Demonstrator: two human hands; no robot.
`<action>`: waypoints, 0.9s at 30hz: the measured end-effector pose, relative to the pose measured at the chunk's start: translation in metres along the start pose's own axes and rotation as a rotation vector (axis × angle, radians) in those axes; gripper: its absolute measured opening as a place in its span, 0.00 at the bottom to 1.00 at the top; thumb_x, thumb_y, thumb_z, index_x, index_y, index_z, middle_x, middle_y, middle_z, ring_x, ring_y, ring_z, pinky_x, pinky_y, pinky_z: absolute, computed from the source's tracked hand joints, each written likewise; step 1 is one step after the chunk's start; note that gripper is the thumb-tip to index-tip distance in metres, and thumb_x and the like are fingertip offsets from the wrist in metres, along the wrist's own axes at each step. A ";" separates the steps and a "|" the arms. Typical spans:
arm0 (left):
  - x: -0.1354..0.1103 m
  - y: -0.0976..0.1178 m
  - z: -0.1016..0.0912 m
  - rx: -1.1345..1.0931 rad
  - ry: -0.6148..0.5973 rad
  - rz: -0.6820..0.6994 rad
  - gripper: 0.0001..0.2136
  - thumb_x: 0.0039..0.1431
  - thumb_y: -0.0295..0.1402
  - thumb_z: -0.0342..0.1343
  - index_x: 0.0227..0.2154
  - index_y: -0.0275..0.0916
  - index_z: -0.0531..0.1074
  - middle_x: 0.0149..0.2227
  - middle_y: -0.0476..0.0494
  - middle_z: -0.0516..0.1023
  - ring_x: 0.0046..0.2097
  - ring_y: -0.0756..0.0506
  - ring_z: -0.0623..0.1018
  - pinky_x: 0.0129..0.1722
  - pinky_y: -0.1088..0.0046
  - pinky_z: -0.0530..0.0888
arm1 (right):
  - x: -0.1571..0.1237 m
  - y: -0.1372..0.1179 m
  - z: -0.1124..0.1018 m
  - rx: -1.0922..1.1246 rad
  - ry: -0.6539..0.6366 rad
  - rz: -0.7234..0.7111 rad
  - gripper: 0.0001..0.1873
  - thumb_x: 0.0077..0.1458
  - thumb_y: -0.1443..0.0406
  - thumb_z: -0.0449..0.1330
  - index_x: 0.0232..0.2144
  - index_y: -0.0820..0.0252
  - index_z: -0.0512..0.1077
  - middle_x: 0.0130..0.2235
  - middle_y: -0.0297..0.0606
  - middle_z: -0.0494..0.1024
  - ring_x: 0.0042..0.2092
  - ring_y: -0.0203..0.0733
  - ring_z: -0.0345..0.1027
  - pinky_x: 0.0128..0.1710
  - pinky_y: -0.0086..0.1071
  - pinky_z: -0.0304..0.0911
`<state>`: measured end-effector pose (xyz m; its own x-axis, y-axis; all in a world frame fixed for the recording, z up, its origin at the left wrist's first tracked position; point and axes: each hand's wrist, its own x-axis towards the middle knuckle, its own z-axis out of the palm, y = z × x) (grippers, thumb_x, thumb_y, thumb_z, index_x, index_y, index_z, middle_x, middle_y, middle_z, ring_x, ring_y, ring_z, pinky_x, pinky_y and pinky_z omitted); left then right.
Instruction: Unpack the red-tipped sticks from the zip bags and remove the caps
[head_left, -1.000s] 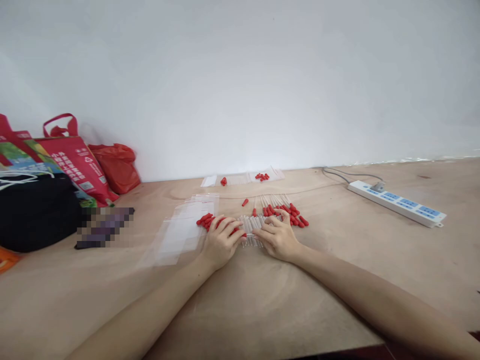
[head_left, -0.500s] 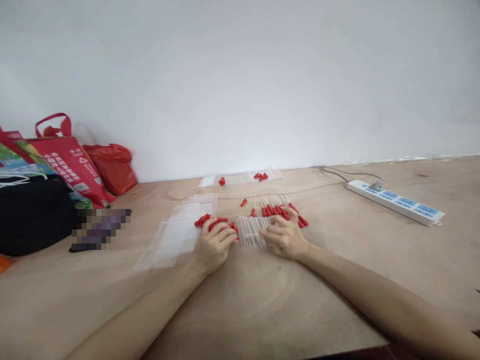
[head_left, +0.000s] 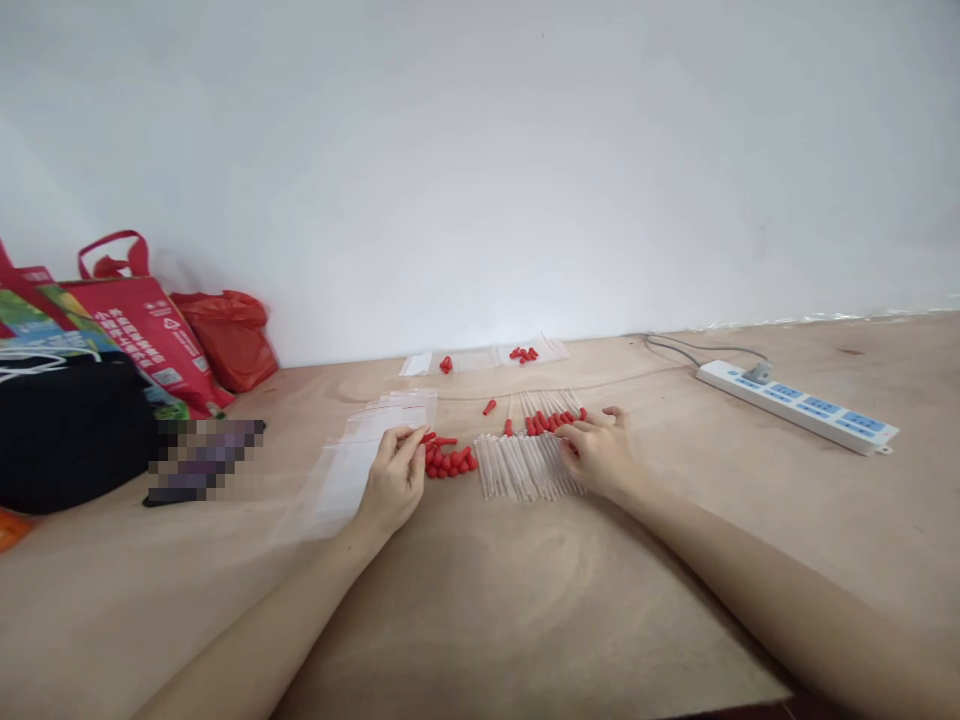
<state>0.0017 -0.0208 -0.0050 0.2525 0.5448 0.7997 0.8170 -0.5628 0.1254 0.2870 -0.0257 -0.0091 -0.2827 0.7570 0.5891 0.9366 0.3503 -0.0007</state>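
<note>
My left hand (head_left: pixel 394 475) has its thumb and fingers pinched at a red rubber dropper bulb (head_left: pixel 428 437), by the left edge of a pile of red bulbs (head_left: pixel 450 462). Side by side to the right of the pile lies a row of clear thin tubes (head_left: pixel 517 468). My right hand (head_left: pixel 604 460) rests over the right end of this row, fingers apart and the little finger raised, its fingertips close to a row of tubes with red bulbs on them (head_left: pixel 551 421). What lies under its palm is hidden. A single red bulb (head_left: pixel 490 407) lies behind the tubes.
Clear zip bags (head_left: pixel 360 460) overlap at the left. More bags with red bulbs (head_left: pixel 523 354) lie by the wall. A white power strip (head_left: pixel 799 405) is at the right. Shopping bags (head_left: pixel 142 340), a black bag (head_left: pixel 71 430) and a blurred-out dark item (head_left: pixel 206 462) stand at the left.
My left hand has drawn back left off the bulb pile, uncovering more of it. My right hand has shifted right, showing more tubes and covering the bulbs at the row's right end.
</note>
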 end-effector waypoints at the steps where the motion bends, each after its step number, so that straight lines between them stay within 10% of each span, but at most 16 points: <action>1: 0.000 -0.001 -0.001 -0.002 -0.011 -0.011 0.13 0.58 0.29 0.43 0.43 0.37 0.67 0.36 0.42 0.68 0.37 0.47 0.72 0.38 0.71 0.72 | -0.001 -0.002 0.000 -0.019 -0.006 -0.011 0.12 0.49 0.69 0.49 0.28 0.57 0.73 0.27 0.36 0.76 0.34 0.40 0.64 0.46 0.42 0.37; 19: 0.041 0.017 0.004 0.185 -0.392 -0.158 0.09 0.52 0.39 0.50 0.28 0.41 0.72 0.33 0.47 0.77 0.38 0.41 0.72 0.39 0.61 0.61 | -0.004 -0.015 -0.010 0.016 -0.152 -0.028 0.12 0.51 0.60 0.51 0.33 0.54 0.73 0.31 0.37 0.75 0.36 0.44 0.62 0.45 0.46 0.40; 27: 0.081 0.042 0.058 0.190 -0.661 -0.277 0.10 0.47 0.41 0.53 0.20 0.43 0.74 0.29 0.45 0.77 0.40 0.40 0.72 0.41 0.62 0.63 | 0.002 -0.004 -0.012 0.046 -0.036 0.084 0.16 0.56 0.64 0.46 0.28 0.56 0.73 0.29 0.35 0.75 0.36 0.40 0.63 0.46 0.42 0.38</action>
<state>0.0866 0.0354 0.0307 0.2341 0.9456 0.2259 0.9567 -0.2654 0.1197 0.2851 -0.0321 0.0016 -0.2112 0.8037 0.5563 0.9472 0.3087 -0.0863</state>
